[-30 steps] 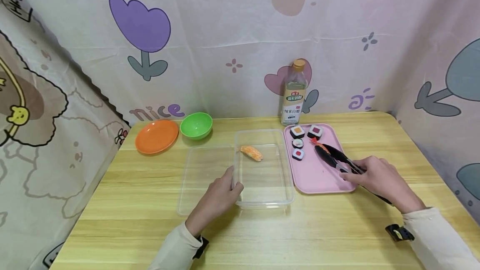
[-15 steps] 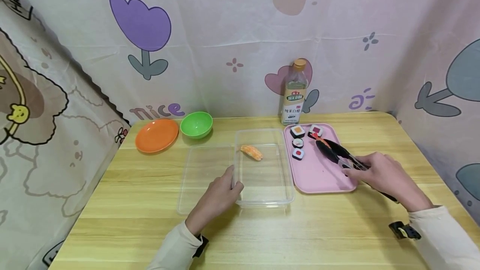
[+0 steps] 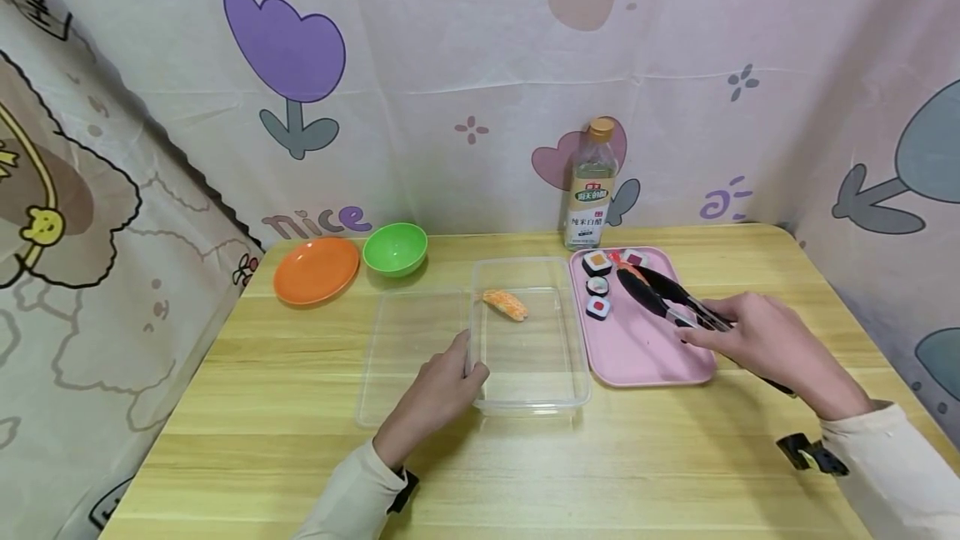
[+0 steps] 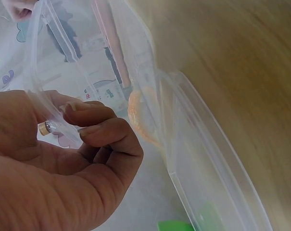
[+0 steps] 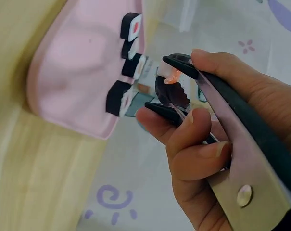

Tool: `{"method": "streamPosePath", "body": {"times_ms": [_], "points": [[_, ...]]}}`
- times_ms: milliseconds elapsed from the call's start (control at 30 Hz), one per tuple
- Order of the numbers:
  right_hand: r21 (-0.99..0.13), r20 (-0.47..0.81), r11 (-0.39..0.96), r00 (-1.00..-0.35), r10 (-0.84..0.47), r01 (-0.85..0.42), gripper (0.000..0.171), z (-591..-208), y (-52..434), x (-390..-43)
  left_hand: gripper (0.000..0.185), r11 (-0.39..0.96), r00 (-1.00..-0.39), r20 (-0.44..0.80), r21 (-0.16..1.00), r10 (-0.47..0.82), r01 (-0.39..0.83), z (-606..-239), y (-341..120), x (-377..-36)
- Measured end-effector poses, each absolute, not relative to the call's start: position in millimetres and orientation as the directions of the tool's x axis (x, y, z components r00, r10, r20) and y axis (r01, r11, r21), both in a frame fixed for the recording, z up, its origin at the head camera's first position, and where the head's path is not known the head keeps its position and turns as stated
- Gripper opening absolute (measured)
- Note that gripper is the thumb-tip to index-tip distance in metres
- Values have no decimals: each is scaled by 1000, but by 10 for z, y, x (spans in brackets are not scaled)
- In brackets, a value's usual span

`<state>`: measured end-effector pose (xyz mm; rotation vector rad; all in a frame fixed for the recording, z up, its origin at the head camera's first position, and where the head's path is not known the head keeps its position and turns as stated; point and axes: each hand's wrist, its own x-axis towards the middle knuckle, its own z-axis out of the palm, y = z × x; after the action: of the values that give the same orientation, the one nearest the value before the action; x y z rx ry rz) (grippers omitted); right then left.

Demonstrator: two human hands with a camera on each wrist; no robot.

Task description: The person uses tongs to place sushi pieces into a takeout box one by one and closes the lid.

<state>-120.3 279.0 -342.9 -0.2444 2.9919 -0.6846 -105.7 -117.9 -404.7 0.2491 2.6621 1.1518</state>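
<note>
My left hand (image 3: 437, 392) grips the left rim of a clear plastic container (image 3: 534, 403); the left wrist view shows fingers curled over that rim. Inside lies an orange-topped piece of sushi (image 3: 505, 305). My right hand (image 3: 768, 344) squeezes black-and-silver tongs (image 3: 647, 293), raised over the pink tray (image 3: 651, 361). Between the tong tips is a shrimp sushi (image 3: 626, 265) with a red tail, mostly hidden by them in the head view. In the right wrist view its orange end (image 5: 172, 77) shows beside the tips. Several sushi rolls (image 3: 597, 307) stand on the tray.
Left of the container lies a flat clear lid (image 3: 390, 348). An orange plate (image 3: 316, 271) and a green bowl (image 3: 395, 250) sit at the back left. A vinegar bottle (image 3: 589, 202) stands behind the tray, close to the patterned curtain (image 3: 420, 40).
The right hand has raised the tongs with the shrimp sushi off the tray and shifted them slightly left and back. My left hand keeps its grip on the container.
</note>
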Motion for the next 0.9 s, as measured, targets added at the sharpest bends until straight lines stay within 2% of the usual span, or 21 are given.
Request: {"method": "streamPosePath", "body": {"times_ms": [200, 467, 667, 767, 900], "points": [[-418, 5, 887, -977, -213, -196, 70, -3331, 2672, -1207, 29, 682, -960, -141, 728, 242, 65, -4057, -1174, -1061], [-431, -27, 880, -972, -233, -198, 79, -3184, 2510, -1214, 34, 678, -960, -136, 732, 246, 70, -4069, -1174, -1058], [-430, -28, 871, -961, -275, -236, 75, -3077, 2347, -1251, 31, 668, -958, -140, 741, 251, 67, -4055, -1181, -1053], [-431, -13, 860, -951, -309, -273, 65, -3049, 2255, -1282, 32, 663, -958, -139, 745, 252, 67, -4047, -1181, -1054], [-418, 12, 845, -932, -363, -335, 37, -3032, 2130, -1323, 32, 664, -957, -142, 745, 253, 65, -4046, -1179, -1053]]}}
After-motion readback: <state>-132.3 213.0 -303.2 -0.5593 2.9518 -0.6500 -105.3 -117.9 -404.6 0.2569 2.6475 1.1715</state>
